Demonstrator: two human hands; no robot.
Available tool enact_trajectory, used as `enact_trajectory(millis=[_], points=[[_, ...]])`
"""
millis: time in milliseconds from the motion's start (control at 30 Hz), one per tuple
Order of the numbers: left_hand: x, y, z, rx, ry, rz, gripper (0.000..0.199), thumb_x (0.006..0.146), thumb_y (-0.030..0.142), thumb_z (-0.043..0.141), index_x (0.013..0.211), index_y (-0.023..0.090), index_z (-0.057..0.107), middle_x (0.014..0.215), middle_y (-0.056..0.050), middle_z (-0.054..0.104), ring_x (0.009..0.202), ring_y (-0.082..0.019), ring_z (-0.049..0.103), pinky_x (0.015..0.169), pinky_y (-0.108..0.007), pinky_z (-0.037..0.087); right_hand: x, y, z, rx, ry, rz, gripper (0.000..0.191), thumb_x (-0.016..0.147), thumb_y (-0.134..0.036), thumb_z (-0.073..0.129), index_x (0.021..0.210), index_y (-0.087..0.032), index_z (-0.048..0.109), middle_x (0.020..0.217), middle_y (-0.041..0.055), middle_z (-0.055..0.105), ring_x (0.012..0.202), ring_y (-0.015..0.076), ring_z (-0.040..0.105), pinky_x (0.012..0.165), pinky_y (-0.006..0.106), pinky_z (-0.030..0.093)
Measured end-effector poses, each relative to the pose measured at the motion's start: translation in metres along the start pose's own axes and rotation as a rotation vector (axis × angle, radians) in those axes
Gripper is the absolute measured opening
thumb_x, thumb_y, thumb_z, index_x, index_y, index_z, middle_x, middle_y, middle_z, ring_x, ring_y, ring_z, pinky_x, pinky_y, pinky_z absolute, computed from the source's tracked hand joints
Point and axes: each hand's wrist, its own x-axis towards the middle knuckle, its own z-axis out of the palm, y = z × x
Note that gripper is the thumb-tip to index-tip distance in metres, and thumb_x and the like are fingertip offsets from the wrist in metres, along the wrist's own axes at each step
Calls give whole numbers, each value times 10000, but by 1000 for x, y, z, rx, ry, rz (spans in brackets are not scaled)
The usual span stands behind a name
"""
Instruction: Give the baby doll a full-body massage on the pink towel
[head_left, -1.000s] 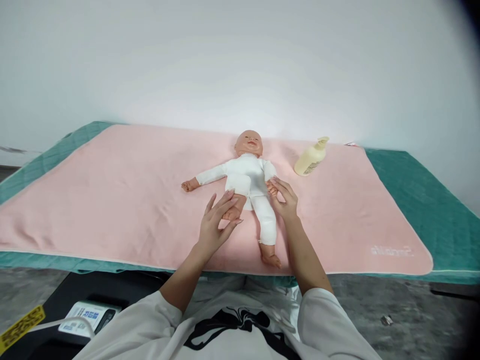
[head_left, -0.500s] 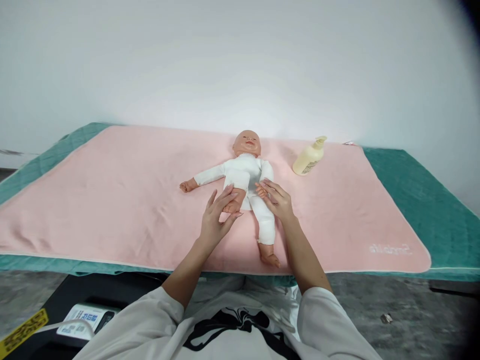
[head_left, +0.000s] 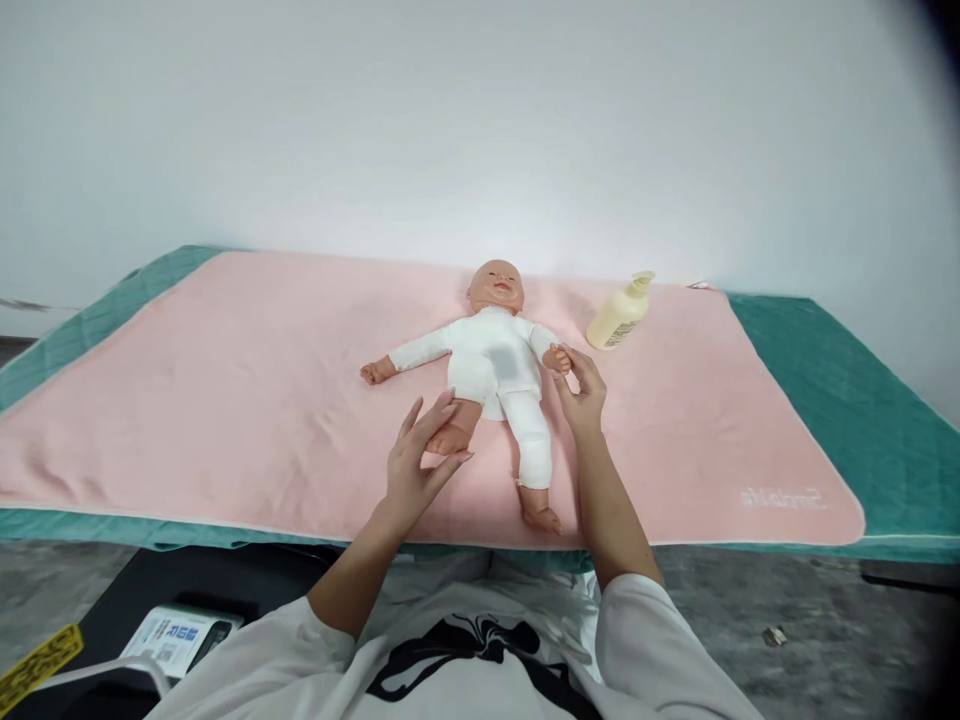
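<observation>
A baby doll (head_left: 514, 350) with a white cloth body lies on its back, its head toward the wall. My left hand (head_left: 411, 462) is closed around the doll's foot (head_left: 459, 425) on the left side, thumb below and fingers above; that leg is bent. Between the thumb and fingers of my right hand (head_left: 586, 392) is the doll's hand (head_left: 556, 359), held out beside its body. The doll's other leg (head_left: 535, 450) lies stretched toward me, and its other arm (head_left: 418, 348) points out to the left. A grey patch shows on the doll's belly.
Under the doll is a pink mat (head_left: 247, 400) on a green quilted cover (head_left: 847, 380). A pale yellow pump bottle (head_left: 619, 318) stands right of the doll, near the white wall (head_left: 480, 130). Below the table's edge, a white box (head_left: 174, 640) rests on a black surface.
My right hand has drawn the doll's hand from its belly outward to the right and away from me. My left hand has brought the foot down toward me and slightly left.
</observation>
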Motion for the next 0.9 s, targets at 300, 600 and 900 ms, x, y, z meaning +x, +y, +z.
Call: enact_trajectory(millis=[300, 600, 900], points=[[-48, -3, -35, 54, 141, -292, 521, 667, 480, 834, 948, 202, 494, 1006, -68, 632, 939, -232, 647, 801, -376, 540, -2, 7, 3, 180, 102, 142, 431, 821, -358, 715, 1214, -194, 645, 1209, 102, 667, 1155, 235, 641, 1052, 467, 501], [-76, 2, -46, 164, -125, -231, 405, 819, 568, 651, 710, 201, 516, 635, 4, 535, 576, -151, 525, 520, -275, 427, 12, 13, -6, 212, 424, 382, 503, 814, -464, 675, 1198, -145, 613, 1258, 132, 652, 1190, 233, 636, 1074, 451, 476], [-78, 12, -42, 249, -120, -37, 256, 814, 357, 649, 675, 218, 485, 577, 5, 530, 514, -151, 511, 479, -280, 403, 10, 44, -22, 218, 508, 638, 505, 773, -565, 660, 1091, -174, 628, 1210, 98, 673, 1158, 231, 652, 991, 420, 545]])
